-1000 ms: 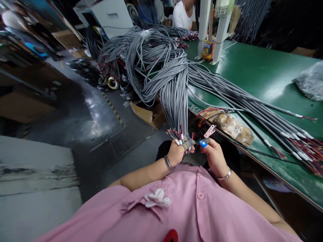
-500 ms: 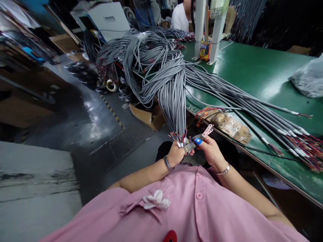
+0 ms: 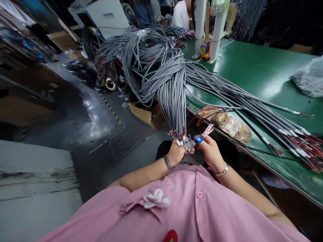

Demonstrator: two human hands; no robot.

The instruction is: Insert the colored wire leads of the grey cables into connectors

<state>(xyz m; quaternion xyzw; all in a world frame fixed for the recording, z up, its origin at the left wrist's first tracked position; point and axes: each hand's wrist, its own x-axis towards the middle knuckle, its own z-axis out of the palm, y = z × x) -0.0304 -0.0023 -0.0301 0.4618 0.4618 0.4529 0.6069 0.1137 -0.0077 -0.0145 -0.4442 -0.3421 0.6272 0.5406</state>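
Observation:
A thick bundle of grey cables (image 3: 174,97) hangs over the table's edge, its lower ends showing coloured wires (image 3: 178,134). My left hand (image 3: 176,153) is wrapped round these ends, just under the coloured wires; something grey covers its thumb. Close on its right, my right hand (image 3: 210,149) is closed in a pinch, with a blue piece (image 3: 199,139) at the thumb and a pink clip (image 3: 208,130) sticking up above the fingers. What the right fingertips pinch is too small to tell.
More grey cables (image 3: 242,101) with stripped ends lie along the green table (image 3: 254,67). A taped wooden block (image 3: 234,127) sits at its near edge. A plastic bag (image 3: 310,77) is at the right. Below stands an open cardboard box (image 3: 143,114). A person (image 3: 180,15) is behind.
My right hand and the blue piece have shifted very slightly, and a little more gap shows between the blue piece and my left hand. The cable bundle stays in place.

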